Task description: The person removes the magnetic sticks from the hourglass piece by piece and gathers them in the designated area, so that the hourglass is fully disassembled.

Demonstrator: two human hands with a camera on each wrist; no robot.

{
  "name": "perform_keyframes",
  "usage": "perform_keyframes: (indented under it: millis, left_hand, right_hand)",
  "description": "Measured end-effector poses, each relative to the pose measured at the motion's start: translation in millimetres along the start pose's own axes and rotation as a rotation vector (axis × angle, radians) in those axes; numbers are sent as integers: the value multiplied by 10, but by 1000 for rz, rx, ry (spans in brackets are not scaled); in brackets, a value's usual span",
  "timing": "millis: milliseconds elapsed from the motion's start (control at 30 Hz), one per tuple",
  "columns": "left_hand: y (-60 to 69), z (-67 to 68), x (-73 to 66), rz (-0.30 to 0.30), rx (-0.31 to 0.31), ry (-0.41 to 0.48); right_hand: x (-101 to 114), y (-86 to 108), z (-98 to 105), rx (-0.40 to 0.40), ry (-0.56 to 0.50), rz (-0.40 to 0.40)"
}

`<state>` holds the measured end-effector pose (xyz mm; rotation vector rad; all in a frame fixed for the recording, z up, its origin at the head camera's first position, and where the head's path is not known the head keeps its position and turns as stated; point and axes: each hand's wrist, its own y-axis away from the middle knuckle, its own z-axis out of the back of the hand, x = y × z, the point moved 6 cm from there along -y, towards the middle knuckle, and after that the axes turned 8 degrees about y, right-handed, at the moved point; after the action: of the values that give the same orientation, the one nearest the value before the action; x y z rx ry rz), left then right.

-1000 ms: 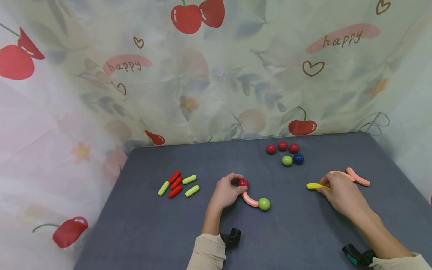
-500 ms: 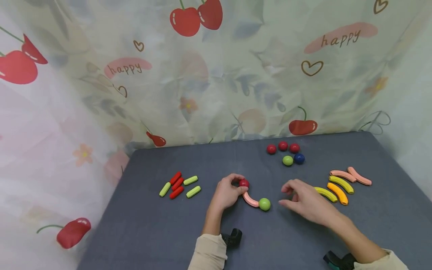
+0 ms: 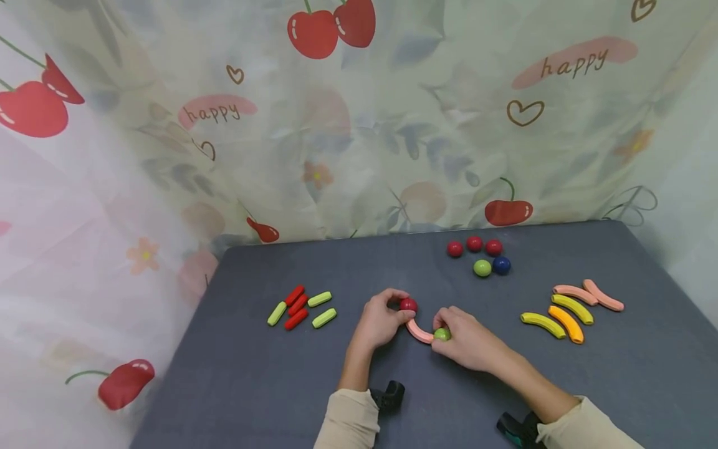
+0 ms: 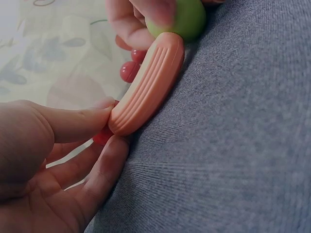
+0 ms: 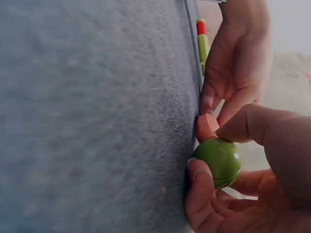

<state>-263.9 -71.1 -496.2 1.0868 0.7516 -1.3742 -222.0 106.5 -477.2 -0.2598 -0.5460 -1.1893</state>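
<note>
Near the middle of the table lies a curved pink piece [image 3: 419, 333] with ridges along it, a red ball [image 3: 409, 304] at its far end and a green ball [image 3: 442, 334] at its near end. My left hand [image 3: 382, 319] pinches the red ball between thumb and fingers; in the left wrist view the pink piece [image 4: 148, 87] hides most of that ball. Thumb and fingers of my right hand [image 3: 468, 340] grip the green ball, which touches the pink piece in the right wrist view, where the ball [image 5: 218, 162] shows clearly.
Short red and light-green sticks [image 3: 297, 305] lie at the left. Red balls [image 3: 474, 244], a green ball [image 3: 482, 268] and a blue ball [image 3: 502, 265] sit at the back. Curved yellow [image 3: 543, 325], orange [image 3: 567, 323] and pink pieces [image 3: 603, 295] lie at the right.
My right hand has let go of a yellow curved piece among the others at the right, swung left and taken hold of the green ball. The left hand stays on the red ball.
</note>
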Motion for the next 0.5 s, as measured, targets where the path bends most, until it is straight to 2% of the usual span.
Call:
perform_keyframes:
  millis: [233, 333, 433, 500]
  left_hand:
    - [4, -14, -11, 9, 5, 4]
    - [-4, -22, -15, 11, 11, 6]
    - [-8, -15, -13, 19, 10, 14]
    - [-12, -6, -8, 19, 7, 16]
  right_hand:
    - [63, 12, -26, 30, 88, -6]
    - [110, 33, -25, 17, 166, 18]
    - [160, 27, -9, -23, 255, 75]
    - [168, 5, 14, -37, 275, 98]
